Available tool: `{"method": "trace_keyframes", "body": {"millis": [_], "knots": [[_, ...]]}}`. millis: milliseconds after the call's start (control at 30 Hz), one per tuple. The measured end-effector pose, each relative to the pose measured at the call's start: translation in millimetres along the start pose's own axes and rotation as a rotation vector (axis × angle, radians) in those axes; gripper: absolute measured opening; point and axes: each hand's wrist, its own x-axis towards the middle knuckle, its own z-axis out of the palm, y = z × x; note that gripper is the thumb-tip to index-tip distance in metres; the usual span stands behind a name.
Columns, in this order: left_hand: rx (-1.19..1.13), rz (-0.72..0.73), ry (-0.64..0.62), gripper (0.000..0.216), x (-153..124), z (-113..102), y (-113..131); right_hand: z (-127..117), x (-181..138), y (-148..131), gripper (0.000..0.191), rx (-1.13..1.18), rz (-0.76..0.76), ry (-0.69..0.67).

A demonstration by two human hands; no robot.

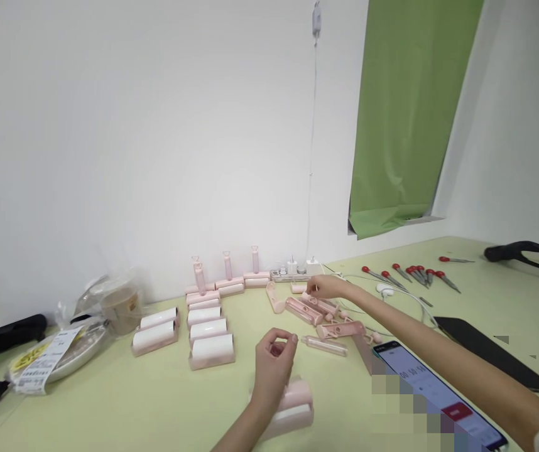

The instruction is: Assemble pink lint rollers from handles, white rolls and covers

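My left hand (274, 361) is raised over the table's near middle, fingers curled round a small pink part I can only partly see. Just below it lies a pink lint roller (293, 408) with a white roll. My right hand (323, 287) reaches far across to a heap of pink handle parts (319, 311), its fingertips pinching one piece at the top of the heap. A clear tube (325, 344) lies between the two hands.
Rows of white-roll lint rollers in pink holders (203, 333) sit left of centre, with upright pink ones (227, 276) by the wall. A power strip (293, 271), red-handled screwdrivers (411, 273), a phone (434, 389), a black tablet (490, 351) and food containers (62, 345) are around.
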Motion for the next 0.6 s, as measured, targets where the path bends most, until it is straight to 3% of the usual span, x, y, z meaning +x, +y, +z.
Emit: {"method": "trace_keyframes", "body": {"millis": [200, 367, 533, 600], "knots": [[-0.011, -0.046, -0.067, 0.046, -3, -4, 3, 41, -2, 10, 0.023, 0.015, 0.073, 0.106], [0.026, -0.102, -0.082, 0.047, -5, -5, -7, 39, -11, 4, 0.027, 0.172, 0.097, 0.272], [0.040, -0.086, -0.093, 0.043, -4, -5, -13, 12, -52, -63, 0.042, 0.434, -0.033, 0.375], [0.047, -0.090, -0.108, 0.039, -3, -6, -13, 5, -74, -99, 0.039, 0.761, -0.213, 0.312]]}}
